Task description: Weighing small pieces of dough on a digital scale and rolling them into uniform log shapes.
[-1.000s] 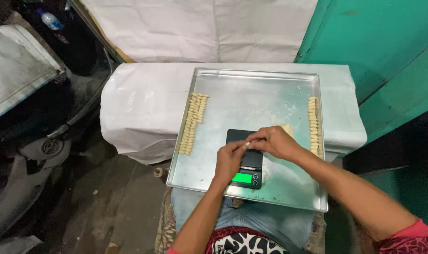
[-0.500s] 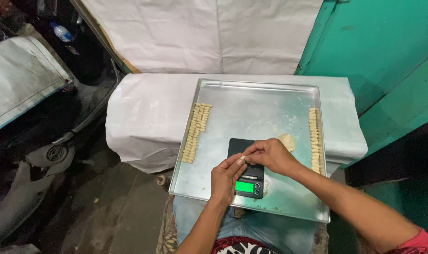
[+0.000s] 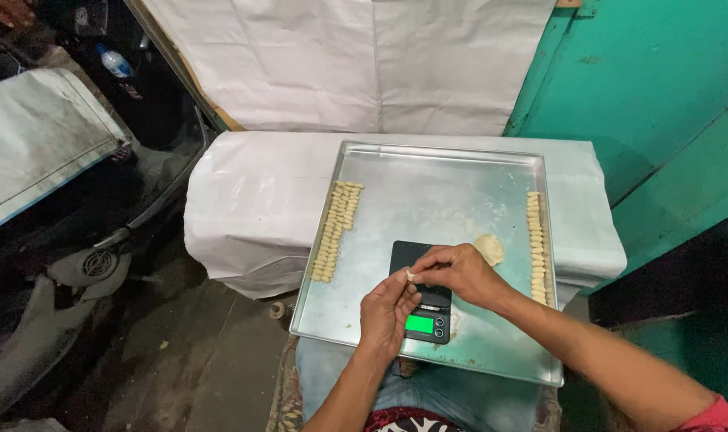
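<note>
Both hands (image 3: 428, 284) pinch 1 dough piece (image 3: 412, 276) over 1 scale (image 3: 422, 300) (green display).

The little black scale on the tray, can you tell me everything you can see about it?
The small black digital scale is flat and rectangular, and looks like plastic. Its dark weighing top faces the far side; the near end has a glowing green display and small round buttons beside it. It lies flat on the metal tray, near the front edge, toward the middle. The left hand and right hand meet just above it, pinching a small pale dough piece, and hide part of its top. A dough lump lies just right of it.
</note>
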